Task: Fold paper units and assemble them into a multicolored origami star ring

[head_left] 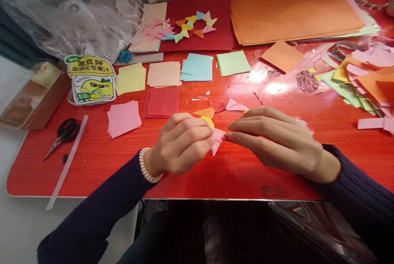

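My left hand (187,143), with a beaded bracelet at its wrist, is closed on a pink folded paper piece (218,136) near the table's front edge. From the other side, my right hand (275,141) brings its fingertips together at that piece's right edge, where a bit of red paper shows. Just beyond both hands, folded pieces curve in an arc: yellow (208,121), orange (205,112), dark red (218,107) and pink (236,105). My right fingers hide part of this arc, so I cannot tell whether it closes into a ring.
Square paper stacks lie behind and left, among them red (162,102), pink (124,119) and blue (197,67). Black scissors (68,130) and a pale strip (68,161) are at left. Finished paper rings (197,26) rest at the back. Scraps (369,75) pile up right.
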`<state>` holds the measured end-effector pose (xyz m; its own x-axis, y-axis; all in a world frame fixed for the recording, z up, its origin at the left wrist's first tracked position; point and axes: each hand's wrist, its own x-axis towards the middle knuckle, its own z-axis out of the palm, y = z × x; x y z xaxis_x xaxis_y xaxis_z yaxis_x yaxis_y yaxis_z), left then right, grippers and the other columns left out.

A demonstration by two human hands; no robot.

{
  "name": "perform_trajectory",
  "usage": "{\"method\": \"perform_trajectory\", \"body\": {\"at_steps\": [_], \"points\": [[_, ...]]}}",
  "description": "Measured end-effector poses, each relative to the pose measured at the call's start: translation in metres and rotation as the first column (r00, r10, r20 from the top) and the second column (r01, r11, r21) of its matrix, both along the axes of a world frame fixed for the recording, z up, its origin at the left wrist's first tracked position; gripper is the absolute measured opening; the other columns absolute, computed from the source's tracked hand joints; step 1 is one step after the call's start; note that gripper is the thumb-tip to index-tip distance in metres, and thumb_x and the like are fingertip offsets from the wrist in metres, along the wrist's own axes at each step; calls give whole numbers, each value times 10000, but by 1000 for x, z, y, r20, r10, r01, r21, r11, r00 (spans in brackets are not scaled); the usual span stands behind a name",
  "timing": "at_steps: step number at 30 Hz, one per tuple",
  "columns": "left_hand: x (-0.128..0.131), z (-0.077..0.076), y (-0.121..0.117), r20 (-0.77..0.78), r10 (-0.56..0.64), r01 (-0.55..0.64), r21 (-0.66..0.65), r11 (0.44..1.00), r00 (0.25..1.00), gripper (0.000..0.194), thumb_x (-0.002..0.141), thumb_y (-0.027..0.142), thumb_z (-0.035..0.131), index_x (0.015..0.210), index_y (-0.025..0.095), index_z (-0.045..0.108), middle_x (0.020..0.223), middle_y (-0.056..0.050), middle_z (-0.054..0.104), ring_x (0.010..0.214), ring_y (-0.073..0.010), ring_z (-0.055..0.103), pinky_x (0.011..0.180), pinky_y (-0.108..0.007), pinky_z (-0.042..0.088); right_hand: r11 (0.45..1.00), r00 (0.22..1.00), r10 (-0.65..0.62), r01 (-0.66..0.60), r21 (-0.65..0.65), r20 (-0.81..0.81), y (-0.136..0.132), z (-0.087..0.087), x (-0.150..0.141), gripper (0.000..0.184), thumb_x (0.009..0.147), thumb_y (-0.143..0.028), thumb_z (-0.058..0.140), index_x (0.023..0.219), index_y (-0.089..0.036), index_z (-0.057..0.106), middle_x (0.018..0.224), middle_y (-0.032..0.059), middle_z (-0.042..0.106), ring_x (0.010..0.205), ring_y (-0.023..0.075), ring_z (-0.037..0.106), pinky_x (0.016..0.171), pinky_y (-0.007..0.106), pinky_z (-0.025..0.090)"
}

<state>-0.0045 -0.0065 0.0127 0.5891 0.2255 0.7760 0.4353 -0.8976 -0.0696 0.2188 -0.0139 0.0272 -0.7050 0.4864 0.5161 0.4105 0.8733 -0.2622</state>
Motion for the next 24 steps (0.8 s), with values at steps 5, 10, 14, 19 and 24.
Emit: {"method": "perform_trajectory", "body": {"at_steps": [5, 10, 14, 19, 24], "points": [[1, 0, 2, -25, -2, 3, 59, 998, 1000, 162, 771, 125, 611, 673, 191, 499, 743, 18, 654, 763, -122, 641, 651, -263, 489, 1000, 1000, 13, -13, 23, 2, 1, -2, 0, 272, 875, -88, 463, 1084, -236, 554, 1046, 54, 636, 959, 200, 576, 844, 371, 493], [1, -4, 3, -18, -10, 11, 50, 999, 1000, 110, 768, 117, 603, 728, 181, 523, 763, -6, 658, 767, -129, 635, 653, -272, 488, 997, 999, 38, -40, 72, 32, 3, 0, -1, 265, 873, -63, 442, 1051, -228, 547, 970, 63, 643, 931, 190, 573, 812, 344, 500], [1, -6, 3, -13, -7, 7, 30, 1000, 1000, 90, 778, 128, 588, 760, 196, 531, 796, -1, 657, 790, -129, 631, 676, -274, 497, 992, 998, 36, -41, 116, 47, 2, -1, -1, 245, 849, -62, 507, 1033, -220, 544, 970, 76, 632, 936, 204, 561, 788, 339, 501], [1, -6, 3, -6, -19, 19, 30, 999, 1000, 77, 778, 107, 575, 772, 176, 541, 783, -17, 657, 772, -135, 630, 671, -276, 512, 991, 997, 28, -37, 129, 66, 1, -3, -1, 236, 851, -55, 514, 1036, -200, 527, 969, 81, 619, 937, 202, 553, 783, 337, 507], [3, -3, 1, 6, -31, 31, 37, 999, 1000, 57, 757, 76, 589, 772, 121, 557, 748, -49, 654, 759, -157, 627, 652, -289, 519, 988, 999, 13, -19, 155, 34, 2, -3, -3, 208, 862, -51, 497, 1023, -178, 525, 921, 74, 620, 864, 186, 570, 722, 327, 521]]}}
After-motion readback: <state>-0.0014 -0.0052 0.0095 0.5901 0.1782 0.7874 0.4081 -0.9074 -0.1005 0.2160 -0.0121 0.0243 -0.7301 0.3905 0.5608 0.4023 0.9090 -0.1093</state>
